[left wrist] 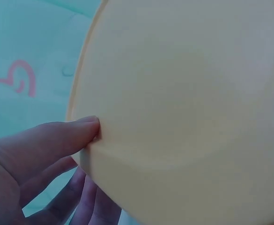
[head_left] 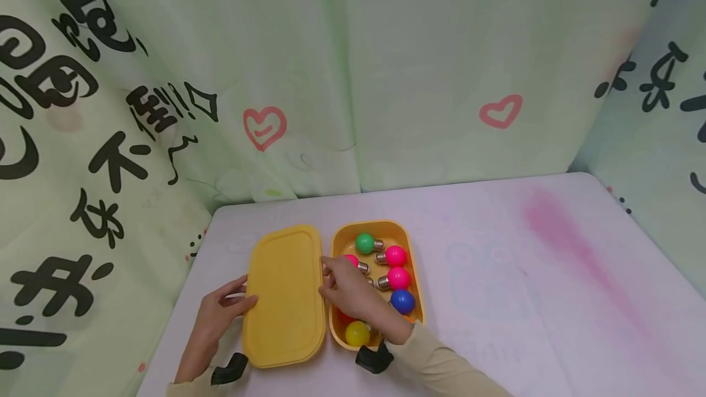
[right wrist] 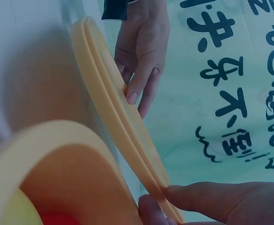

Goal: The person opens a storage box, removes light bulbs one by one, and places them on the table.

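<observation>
A yellow rounded lid (head_left: 284,299) is held tilted above the table, just left of a yellow box (head_left: 417,290). My left hand (head_left: 216,318) pinches its left edge, the thumb (left wrist: 76,133) lying on the upper face and the fingers beneath. On the opposite edge my right hand (head_left: 353,290) pinches the rim between thumb and fingers, its wrist reaching over the box. Inside the box lie several toy light bulbs: a green bulb (head_left: 364,243), pink bulbs (head_left: 395,255), a blue bulb (head_left: 402,301) and a yellow bulb (head_left: 357,333). The right hand hides part of the contents.
The white table (head_left: 496,323) bears a pink smear (head_left: 562,244) on its right side. A pale green curtain (head_left: 413,78) with black characters and red hearts hangs behind the table and along both sides. Black straps (head_left: 375,359) sit at both wrists.
</observation>
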Demonstrator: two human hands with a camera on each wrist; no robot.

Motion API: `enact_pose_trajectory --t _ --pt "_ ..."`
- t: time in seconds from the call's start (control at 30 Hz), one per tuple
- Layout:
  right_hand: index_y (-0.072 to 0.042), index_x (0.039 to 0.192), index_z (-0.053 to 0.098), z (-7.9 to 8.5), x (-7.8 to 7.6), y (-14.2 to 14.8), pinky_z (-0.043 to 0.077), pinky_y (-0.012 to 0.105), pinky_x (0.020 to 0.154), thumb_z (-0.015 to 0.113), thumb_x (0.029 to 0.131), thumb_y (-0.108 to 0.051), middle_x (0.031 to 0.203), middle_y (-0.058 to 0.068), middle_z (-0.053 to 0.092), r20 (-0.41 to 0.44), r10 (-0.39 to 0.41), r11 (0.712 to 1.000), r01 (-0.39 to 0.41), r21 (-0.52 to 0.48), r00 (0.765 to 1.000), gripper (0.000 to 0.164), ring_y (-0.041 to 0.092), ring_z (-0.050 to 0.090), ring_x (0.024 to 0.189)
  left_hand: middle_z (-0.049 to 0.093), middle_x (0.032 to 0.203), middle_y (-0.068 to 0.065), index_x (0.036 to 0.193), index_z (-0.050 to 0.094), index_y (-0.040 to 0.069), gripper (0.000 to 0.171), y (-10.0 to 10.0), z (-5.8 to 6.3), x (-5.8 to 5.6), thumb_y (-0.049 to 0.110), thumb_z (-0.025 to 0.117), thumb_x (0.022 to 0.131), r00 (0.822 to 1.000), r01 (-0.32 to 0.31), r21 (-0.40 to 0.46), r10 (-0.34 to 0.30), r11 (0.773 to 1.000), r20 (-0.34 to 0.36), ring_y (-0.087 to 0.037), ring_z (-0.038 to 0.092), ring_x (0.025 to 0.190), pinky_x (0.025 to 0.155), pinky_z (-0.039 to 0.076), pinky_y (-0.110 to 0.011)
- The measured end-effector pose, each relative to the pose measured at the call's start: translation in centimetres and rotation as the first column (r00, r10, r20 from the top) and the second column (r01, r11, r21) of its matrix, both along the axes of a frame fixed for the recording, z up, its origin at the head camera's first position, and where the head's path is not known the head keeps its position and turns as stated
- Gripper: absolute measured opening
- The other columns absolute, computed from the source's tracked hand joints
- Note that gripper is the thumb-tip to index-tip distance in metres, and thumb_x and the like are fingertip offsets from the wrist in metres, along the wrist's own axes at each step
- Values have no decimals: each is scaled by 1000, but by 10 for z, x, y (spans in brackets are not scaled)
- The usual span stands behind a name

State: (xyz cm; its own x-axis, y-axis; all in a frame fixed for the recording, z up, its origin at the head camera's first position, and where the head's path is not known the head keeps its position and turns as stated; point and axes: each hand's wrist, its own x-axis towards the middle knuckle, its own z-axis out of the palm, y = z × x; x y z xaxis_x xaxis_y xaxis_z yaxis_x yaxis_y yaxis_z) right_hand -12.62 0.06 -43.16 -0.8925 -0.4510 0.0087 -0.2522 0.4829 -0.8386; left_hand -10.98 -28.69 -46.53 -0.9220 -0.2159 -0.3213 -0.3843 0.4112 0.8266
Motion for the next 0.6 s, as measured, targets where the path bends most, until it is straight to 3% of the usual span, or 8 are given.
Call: enact_pose_trajectory --t 0.33,0.5,0.6 --pt "6 129 54 5 -3 -16 44 16 62 68 91 -4 95 9 50 -24 20 996 -18 87 1000 42 15 48 81 58 129 -19 142 53 5 68 -7 -4 1 33 78 86 1000 6 -23 -6 1000 -6 -15 64 98 79 58 -22" --pt "7 140 47 5 -3 -23 45 16 61 68 92 -6 101 10 49 5 11 989 -11 150 1000 54 14 49 79 59 126 -19 142 53 4 67 -10 -9 -1 32 78 86 1000 3 -46 -3 999 1 -15 65 97 78 58 -22" --pt "6 139 48 6 -4 -26 47 18 65 69 92 -8 101 10 50 0 18 980 -18 200 1000 53 15 49 80 60 125 -19 141 53 3 66 -11 -12 -1 31 78 86 1000 0 -48 0 999 -1 -14 66 96 77 56 -19"
